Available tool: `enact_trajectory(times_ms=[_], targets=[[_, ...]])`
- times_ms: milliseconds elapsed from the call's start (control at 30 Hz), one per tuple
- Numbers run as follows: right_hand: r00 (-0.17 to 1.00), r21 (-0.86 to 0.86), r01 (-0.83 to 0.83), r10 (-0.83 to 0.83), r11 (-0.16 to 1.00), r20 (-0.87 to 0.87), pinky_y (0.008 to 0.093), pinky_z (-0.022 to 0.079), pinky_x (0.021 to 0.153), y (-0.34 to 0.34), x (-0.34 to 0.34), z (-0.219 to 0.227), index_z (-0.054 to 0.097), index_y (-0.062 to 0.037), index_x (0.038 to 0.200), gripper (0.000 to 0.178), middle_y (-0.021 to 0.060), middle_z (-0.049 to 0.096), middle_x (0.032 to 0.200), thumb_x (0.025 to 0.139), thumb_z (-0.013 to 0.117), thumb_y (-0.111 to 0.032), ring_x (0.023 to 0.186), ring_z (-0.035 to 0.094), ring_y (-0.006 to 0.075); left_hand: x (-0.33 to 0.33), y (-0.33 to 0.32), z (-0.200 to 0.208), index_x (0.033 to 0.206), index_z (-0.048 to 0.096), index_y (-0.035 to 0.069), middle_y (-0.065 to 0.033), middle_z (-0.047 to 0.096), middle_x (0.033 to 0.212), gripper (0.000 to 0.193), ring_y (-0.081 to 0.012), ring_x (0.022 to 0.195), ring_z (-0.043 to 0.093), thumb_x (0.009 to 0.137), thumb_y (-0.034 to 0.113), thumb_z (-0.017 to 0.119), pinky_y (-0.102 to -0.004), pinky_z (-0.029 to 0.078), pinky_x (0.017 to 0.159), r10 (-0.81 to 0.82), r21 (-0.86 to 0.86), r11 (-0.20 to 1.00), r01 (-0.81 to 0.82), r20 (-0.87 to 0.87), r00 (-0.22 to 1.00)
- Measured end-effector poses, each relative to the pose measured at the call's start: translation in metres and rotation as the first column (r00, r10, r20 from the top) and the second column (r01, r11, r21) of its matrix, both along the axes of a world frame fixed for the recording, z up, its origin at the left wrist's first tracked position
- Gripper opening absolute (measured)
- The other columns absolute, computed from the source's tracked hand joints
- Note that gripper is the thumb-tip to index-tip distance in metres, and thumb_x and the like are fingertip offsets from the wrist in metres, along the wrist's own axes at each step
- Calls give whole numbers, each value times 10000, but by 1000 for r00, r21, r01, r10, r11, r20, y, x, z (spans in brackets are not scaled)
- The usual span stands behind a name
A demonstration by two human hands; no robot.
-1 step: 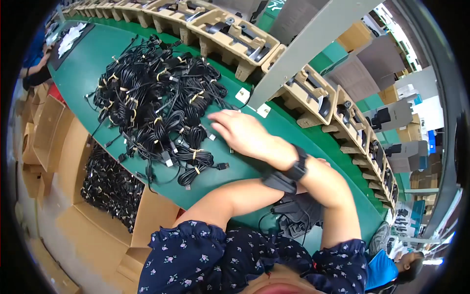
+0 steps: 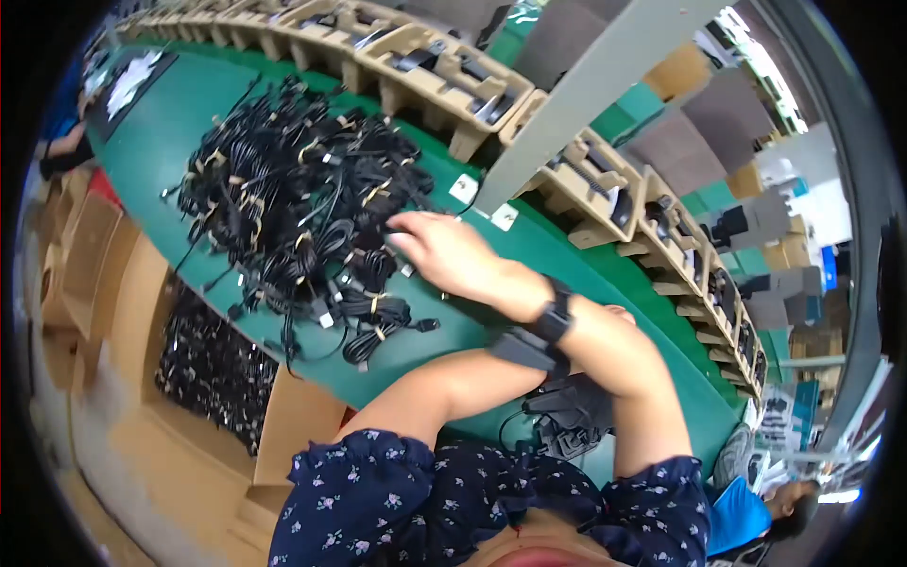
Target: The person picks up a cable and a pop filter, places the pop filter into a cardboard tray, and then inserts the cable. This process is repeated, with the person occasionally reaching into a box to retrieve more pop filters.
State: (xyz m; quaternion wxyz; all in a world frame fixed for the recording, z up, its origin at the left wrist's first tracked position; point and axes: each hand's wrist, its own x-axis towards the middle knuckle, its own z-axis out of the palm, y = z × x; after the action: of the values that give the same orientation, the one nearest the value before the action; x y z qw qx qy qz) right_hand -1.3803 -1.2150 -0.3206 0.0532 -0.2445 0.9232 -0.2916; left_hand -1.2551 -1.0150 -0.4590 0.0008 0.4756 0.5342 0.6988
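Note:
My right hand reaches over the right edge of a large pile of bundled black cables. Its fingers are stretched out at the nearest bundles, and I see nothing held in them. Pale ties bind the bundles, and light-coloured plugs show among them. My left forearm passes beneath the right one. Of my left hand only a small part shows beyond the right forearm; its fingers are hidden. Both wrists carry black bands. Below the crossed arms lies a black device with a thin cord.
Moulded cardboard trays with black parts line the far side of the green table. A grey post rises behind my right hand. An open carton of black items stands at left. Other people sit at far left and lower right.
My right hand has shifted slightly left, closer to the cable pile. Both forearms have moved slightly left too, and the view has shifted a little.

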Motion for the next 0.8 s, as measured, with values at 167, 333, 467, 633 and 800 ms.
enact_trajectory(times_ms=[167, 333, 467, 633, 800], targets=[[984, -83, 162, -155, 983, 83, 442, 482, 648, -23, -16, -27, 521, -47, 929, 390, 181, 618, 809, 736, 620, -371, 775, 599, 372, -11, -34, 36, 954, 574, 36, -156, 594, 1010, 184, -335, 976, 550, 803, 135, 609, -414, 436, 867, 154, -20, 988, -153, 145, 977], [893, 130, 73, -7, 989, -450, 412, 479, 605, 13, 9, -8, 476, -50, 919, 316, 114, 556, 760, 695, 625, -217, 721, 584, 296, -15, -42, 43, 934, 576, 21, -162, 593, 1017, 181, -323, 1002, 540, 791, 128, 608, -398, 418, 895, 77, -62, 996, -71, 109, 991], [867, 174, 219, -109, 960, -486, 405, 485, 593, 77, 53, 36, 474, -40, 881, 292, 96, 579, 740, 682, 613, -203, 716, 596, 291, -10, -26, 29, 923, 585, 44, -142, 608, 1001, 195, -305, 991, 557, 752, 115, 646, -392, 427, 882, 117, -6, 993, -118, 128, 985], [642, 172, 698, -501, 695, -581, 408, 486, 611, 182, 121, 79, 512, -63, 890, 230, 111, 579, 774, 745, 582, -227, 741, 601, 296, -23, -44, 44, 1019, 576, 28, -180, 583, 1074, 216, -316, 1030, 542, 864, 175, 546, -387, 414, 894, -65, -376, 922, 95, 93, 994], [365, -40, 894, -777, 446, -513, 331, 487, 641, 246, 188, 96, 536, -67, 997, 330, 99, 612, 829, 766, 687, -248, 742, 612, 236, -28, -66, 62, 1154, 460, -3, -167, 521, 1162, 336, -298, 1089, 500, 863, 135, 557, -378, 376, 956, -55, -144, 984, 101, 292, 955]])
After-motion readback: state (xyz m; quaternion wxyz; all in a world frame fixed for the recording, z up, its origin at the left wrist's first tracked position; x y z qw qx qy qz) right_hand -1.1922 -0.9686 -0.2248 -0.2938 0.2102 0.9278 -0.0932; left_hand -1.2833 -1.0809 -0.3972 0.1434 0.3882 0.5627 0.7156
